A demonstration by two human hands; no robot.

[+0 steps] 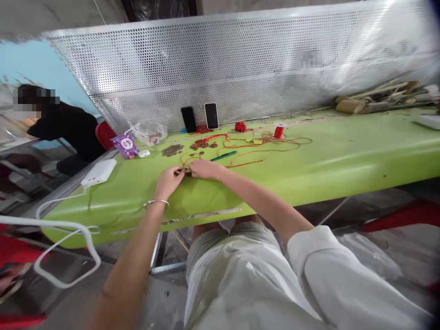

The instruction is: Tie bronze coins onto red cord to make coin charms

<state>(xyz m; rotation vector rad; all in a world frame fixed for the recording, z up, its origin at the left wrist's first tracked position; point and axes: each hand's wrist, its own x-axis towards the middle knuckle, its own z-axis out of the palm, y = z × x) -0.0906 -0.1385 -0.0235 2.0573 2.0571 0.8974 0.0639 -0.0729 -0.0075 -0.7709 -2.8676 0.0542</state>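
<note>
Both my hands meet on the green table [309, 156], pinching a small dark piece, probably a coin, tied to red cord [240, 163]. My left hand [169, 179], with a silver bangle on its wrist, has its fingers closed on the piece. From the other side my right hand [202, 168] pinches it too. Loose red cord loops [275, 142] trail away to the right. Two piles of old coins [172, 150] lie just beyond my hands. A teal pen [223, 156] lies next to them.
Two phones [200, 118] lean on the perforated metal screen [240, 59]. A red thread spool [279, 131], a red cord ball [240, 126], a plastic bag [150, 132], a purple packet [125, 146] and a white power bank [99, 173] sit around. A person in black [68, 128] sits at far left.
</note>
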